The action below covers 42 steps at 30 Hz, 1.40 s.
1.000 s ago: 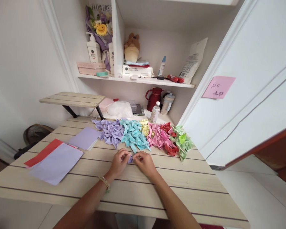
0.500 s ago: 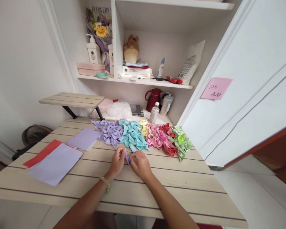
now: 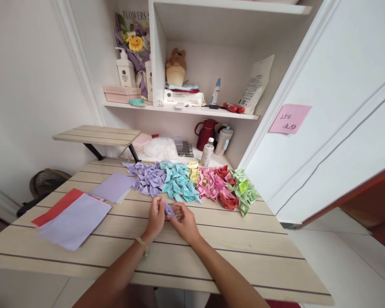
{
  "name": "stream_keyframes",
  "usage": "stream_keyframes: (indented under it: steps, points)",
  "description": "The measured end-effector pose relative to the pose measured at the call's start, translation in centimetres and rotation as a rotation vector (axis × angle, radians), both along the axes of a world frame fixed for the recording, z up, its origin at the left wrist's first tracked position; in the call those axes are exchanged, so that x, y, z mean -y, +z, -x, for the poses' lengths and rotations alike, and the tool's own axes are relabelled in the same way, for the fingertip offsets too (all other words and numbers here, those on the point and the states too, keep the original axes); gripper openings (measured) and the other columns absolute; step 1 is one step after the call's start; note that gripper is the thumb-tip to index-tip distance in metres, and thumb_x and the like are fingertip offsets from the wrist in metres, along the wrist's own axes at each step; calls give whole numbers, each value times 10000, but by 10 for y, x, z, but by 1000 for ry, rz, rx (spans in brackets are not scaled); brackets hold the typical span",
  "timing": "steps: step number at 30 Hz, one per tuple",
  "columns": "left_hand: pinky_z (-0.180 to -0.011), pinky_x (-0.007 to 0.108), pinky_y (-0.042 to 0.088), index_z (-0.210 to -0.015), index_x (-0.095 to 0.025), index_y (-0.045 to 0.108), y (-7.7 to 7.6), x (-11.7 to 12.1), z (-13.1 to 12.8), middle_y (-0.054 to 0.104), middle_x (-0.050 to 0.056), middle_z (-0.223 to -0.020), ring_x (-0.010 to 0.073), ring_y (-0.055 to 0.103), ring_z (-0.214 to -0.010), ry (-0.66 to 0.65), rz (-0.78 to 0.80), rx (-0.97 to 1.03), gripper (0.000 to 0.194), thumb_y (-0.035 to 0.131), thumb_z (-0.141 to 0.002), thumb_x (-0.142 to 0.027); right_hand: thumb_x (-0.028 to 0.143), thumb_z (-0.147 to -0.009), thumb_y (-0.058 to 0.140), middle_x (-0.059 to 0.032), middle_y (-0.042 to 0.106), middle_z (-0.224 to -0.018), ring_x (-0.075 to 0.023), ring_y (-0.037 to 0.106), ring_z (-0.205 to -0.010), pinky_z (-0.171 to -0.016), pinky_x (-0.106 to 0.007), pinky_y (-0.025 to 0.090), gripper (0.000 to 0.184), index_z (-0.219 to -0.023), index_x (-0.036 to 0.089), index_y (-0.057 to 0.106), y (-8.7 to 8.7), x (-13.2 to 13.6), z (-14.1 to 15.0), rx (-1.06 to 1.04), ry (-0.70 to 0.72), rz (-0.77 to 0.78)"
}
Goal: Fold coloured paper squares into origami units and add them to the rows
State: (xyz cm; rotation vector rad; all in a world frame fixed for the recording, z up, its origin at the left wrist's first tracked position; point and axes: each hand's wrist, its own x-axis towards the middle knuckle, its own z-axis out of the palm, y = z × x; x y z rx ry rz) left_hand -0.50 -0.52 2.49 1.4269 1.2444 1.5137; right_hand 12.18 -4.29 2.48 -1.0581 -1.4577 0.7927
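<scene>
Both my hands meet at the middle of the wooden table (image 3: 244,256), pinching a small folded lilac paper piece (image 3: 169,210) between them. My left hand (image 3: 156,217) grips its left side with closed fingers; my right hand (image 3: 184,220) holds the right side the same way. Just behind them lies a row of folded paper pieces: lilac (image 3: 146,176), blue (image 3: 180,182), yellow (image 3: 194,171), pink (image 3: 211,184), red (image 3: 227,197) and green (image 3: 245,190).
Flat sheets lie at the left: a lilac stack (image 3: 115,187), a larger lilac sheet (image 3: 73,220) over red paper (image 3: 56,206). Behind stand a clear bottle (image 3: 207,152), a red jug (image 3: 206,131), a small raised shelf (image 3: 98,133) and a wall shelf with bottles and a plush toy (image 3: 176,66).
My hands have shifted slightly left and lifted the lilac piece off the table; it now stands up between my fingertips instead of lying flat.
</scene>
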Motion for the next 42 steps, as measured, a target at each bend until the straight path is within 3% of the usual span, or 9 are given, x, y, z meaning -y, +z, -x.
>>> stream_keyframes:
  steps: [3, 9, 15, 19, 24, 31, 37, 40, 42]
  points:
    - [-562, 251, 469, -892, -192, 492, 1, 1, -2, 576, -11, -692, 149, 577, -615, -156, 53, 56, 214, 505, -792, -380, 308, -765, 594, -56, 685, -790, -174, 641, -678, -606, -273, 519, 197, -903, 172, 631, -1, -3, -10, -10, -36, 24]
    - [-574, 237, 463, -731, -148, 589, 5, 3, -2, 637, 8, -631, 154, 601, -606, -373, 165, 119, 218, 688, -651, -325, 323, -756, 615, -68, 704, -832, -204, 661, -736, -650, -301, 523, 257, -967, 177, 628, 0, -6, -29, -13, -46, 19]
    - [-603, 236, 461, -814, -161, 580, 5, -5, 4, 648, -4, -670, 143, 607, -620, -308, 204, 251, 272, 684, -652, -354, 336, -766, 610, -51, 708, -766, -191, 664, -663, -634, -296, 531, 203, -896, 191, 664, 2, -6, -35, 59, 10, -26]
    - [-577, 240, 470, -898, -163, 562, 4, -5, 2, 654, -1, -674, 147, 616, -596, -311, 229, 315, 364, 707, -624, -353, 342, -790, 579, -37, 696, -731, -179, 661, -638, -622, -292, 534, 345, -1097, 186, 566, -2, -6, -36, 5, -13, -11]
    - [-558, 252, 486, -949, -155, 545, -2, -5, 0, 652, 17, -698, 156, 634, -576, -314, 241, 356, 436, 728, -601, -346, 398, -791, 562, -40, 679, -654, -177, 644, -597, -597, -283, 524, 242, -818, 173, 647, -2, -5, -35, 56, -63, -7]
    - [-529, 240, 487, -951, -175, 522, -10, -12, -1, 609, -2, -721, 137, 630, -555, -267, 226, 352, 391, 682, -657, -376, 448, -813, 502, -73, 687, -708, -203, 653, -640, -593, -301, 513, 339, -906, 143, 616, 20, -37, -29, 47, -207, -31]
    - [-516, 251, 481, -888, -172, 538, -14, -15, -2, 590, -11, -673, 144, 609, -550, -295, 215, 321, 298, 668, -663, -319, 386, -765, 598, -49, 693, -774, -201, 645, -636, -630, -302, 491, 358, -1075, 208, 592, 60, -86, 17, 226, -138, -51]
    - [-524, 272, 479, -823, -196, 545, -16, -17, -4, 599, 10, -657, 178, 612, -594, -282, 212, 309, 222, 668, -653, -269, 328, -770, 613, -105, 665, -952, -239, 626, -803, -689, -313, 465, 456, -1198, 211, 510, 69, -81, 70, 655, -155, -199]
    - [-492, 280, 464, -821, -216, 541, -18, -18, -5, 596, 21, -659, 186, 605, -565, -273, 216, 302, 208, 661, -655, -253, 292, -764, 621, -122, 637, -1027, -252, 597, -886, -710, -319, 459, 509, -1237, 196, 462, 67, -71, 113, 884, 45, -389]
